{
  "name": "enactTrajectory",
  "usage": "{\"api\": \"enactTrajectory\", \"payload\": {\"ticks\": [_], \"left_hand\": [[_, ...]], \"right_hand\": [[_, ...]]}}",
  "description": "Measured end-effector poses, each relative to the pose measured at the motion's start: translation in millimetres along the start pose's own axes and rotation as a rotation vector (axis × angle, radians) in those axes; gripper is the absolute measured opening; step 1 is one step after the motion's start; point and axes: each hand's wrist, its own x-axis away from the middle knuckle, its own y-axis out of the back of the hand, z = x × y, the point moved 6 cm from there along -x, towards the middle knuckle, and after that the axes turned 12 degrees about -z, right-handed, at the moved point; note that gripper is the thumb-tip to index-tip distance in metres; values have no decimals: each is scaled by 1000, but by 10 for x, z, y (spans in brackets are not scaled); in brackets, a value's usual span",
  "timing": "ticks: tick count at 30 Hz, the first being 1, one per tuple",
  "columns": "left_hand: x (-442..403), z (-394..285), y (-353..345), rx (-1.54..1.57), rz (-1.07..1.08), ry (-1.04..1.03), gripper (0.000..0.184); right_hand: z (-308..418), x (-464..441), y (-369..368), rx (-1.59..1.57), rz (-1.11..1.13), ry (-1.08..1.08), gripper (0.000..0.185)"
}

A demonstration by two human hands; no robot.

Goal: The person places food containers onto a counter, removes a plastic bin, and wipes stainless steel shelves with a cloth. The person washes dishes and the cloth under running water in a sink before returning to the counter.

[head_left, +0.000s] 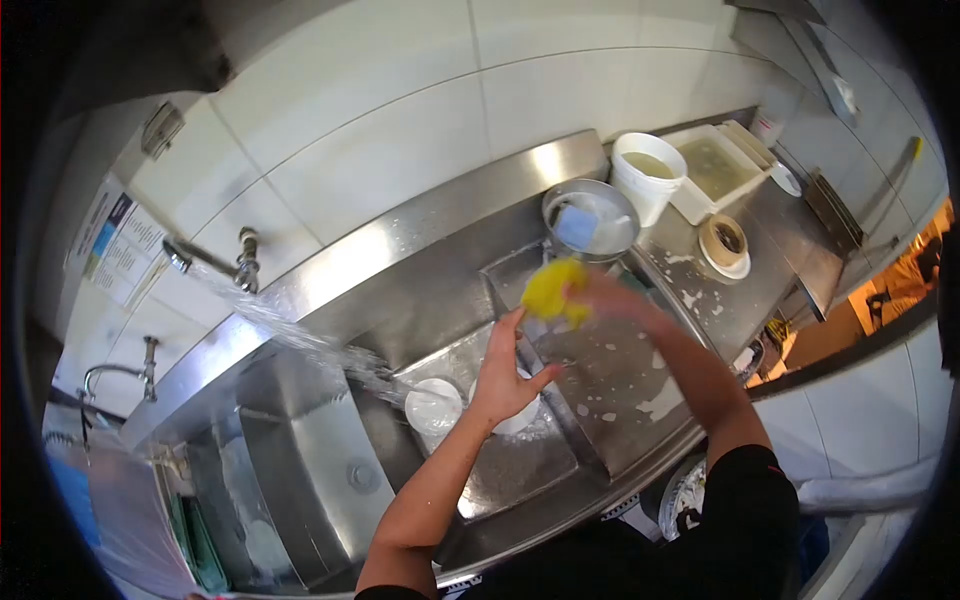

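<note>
My right hand (598, 292), blurred by motion, is closed on a yellow cloth (553, 290) over the right edge of the sink basin. Just to its left, my left hand (505, 378) is raised with thumb and fingers apart. A pale patch shows between the left fingertips and the cloth, too unclear to name. Below the left hand, a white dish (520, 415) lies in the basin, partly hidden by the hand. Another round white dish (433, 407) sits to its left, and water from the tap (215, 262) sprays down toward it.
Beyond the hands, a metal bowl (620, 240) holds a blue sponge (576, 228). A white bucket (640, 205) and a rectangular tub (700, 205) hold liquid. Farther right stands a tan round container (722, 240). Another sink basin (310, 470) lies left.
</note>
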Motion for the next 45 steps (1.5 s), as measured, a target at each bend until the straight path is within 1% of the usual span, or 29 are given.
{"api": "enactTrajectory", "payload": {"ticks": [1, 2, 4, 5, 6, 7, 8, 9, 10, 13, 16, 18, 19, 21, 23, 24, 26, 27, 28, 30, 32, 34, 35, 37, 39, 41, 42, 44, 45], "left_hand": [[34, 27, 30, -19, -24, 14, 69], [120, 105, 2, 94, 30, 99, 61], [407, 362, -115, 240, 108, 236, 40], [603, 513, -193, 203, 231, 251, 25], [831, 683, -257, 239, 240, 406, 24], [1018, 771, -272, 205, 264, 467, 25], [1202, 838, -282, 136, 266, 465, 27], [1351, 834, -241, 145, 301, 529, 31], [1508, 888, -225, 133, 323, 570, 33], [1899, 1110, -276, 91, 368, 652, 37], [2107, 1258, -195, 36, 398, 712, 42], [2236, 1392, -205, 10, 414, 747, 45], [2297, 1509, -167, -11, 431, 754, 46], [2284, 1501, 53, -41, 386, 808, 49], [2385, 1796, 77, 25, 375, 800, 42], [2408, 1889, 57, 81, 342, 811, 37], [2192, 1820, 75, 189, 272, 794, 36], [2011, 1736, 119, 289, 196, 784, 35], [1742, 1536, 137, 298, 233, 767, 37], [1363, 1461, -52, 668, 154, 804, 38], [981, 1185, -109, 1188, -120, 961, 40], [694, 1015, -50, 1528, -316, 919, 34], [724, 1183, -68, 1523, -337, 915, 34], [870, 1772, -76, 704, -327, 743, 30], [1161, 2250, 28, 724, -404, 829, 25], [1509, 2721, 290, 384, -714, 685, 23], [1548, 2447, 242, 257, -647, 617, 19], [1511, 1639, 148, -125, -421, 268, 22], [1634, 1598, 83, -130, -424, 277, 22]], "right_hand": [[167, -178, 272, 153, -62, -65, 42], [195, -385, 545, 393, -243, -90, 39], [-76, -833, 969, 617, -430, 163, 36], [77, -836, 943, 834, -406, -52, 41], [-164, -981, 983, 1211, -367, 50, 48], [-505, -1099, 1022, 1306, -325, -12, 54], [-505, -1074, 926, 1377, -230, -75, 54], [-1119, -1328, 1118, 1353, -143, -51, 49], [-1325, -1397, 1124, 1431, 55, -181, 46], [-1620, -1572, 1026, 1427, 258, -241, 52], [-1658, -1463, 1027, 1387, 217, -378, 51], [-1488, -1445, 1121, 1424, -149, -339, 52], [-1790, -1694, 1227, 1634, 291, -205, 61], [-724, -1504, 1004, 1448, 171, -132, 56], [-287, -1388, 1185, 708, -265, -224, 50], [-103, -1334, 1205, 718, -274, -227, 50], [347, -1256, 1066, 216, -177, -38, 50], [489, -1161, 968, 224, -180, -39, 50], [584, -1022, 758, 11, -126, -113, 46], [560, -790, 266, -293, -78, -200, 39], [384, -494, -375, -556, -66, -328, 34], [103, -215, -1058, -811, 31, -496, 33], [-252, -139, -1368, -893, 106, -554, 34], [-1365, -28, -1640, -251, -115, -123, 33], [-1667, 359, -2223, -998, -147, -659, 28], [-2313, 687, -2643, -1018, -204, -877, 25], [-2283, 836, -2742, -1018, -197, -886, 25], [-1724, 981, -2961, -1507, 322, -498, 23], [-1710, 1020, -3042, -1508, 326, -508, 23]]}}
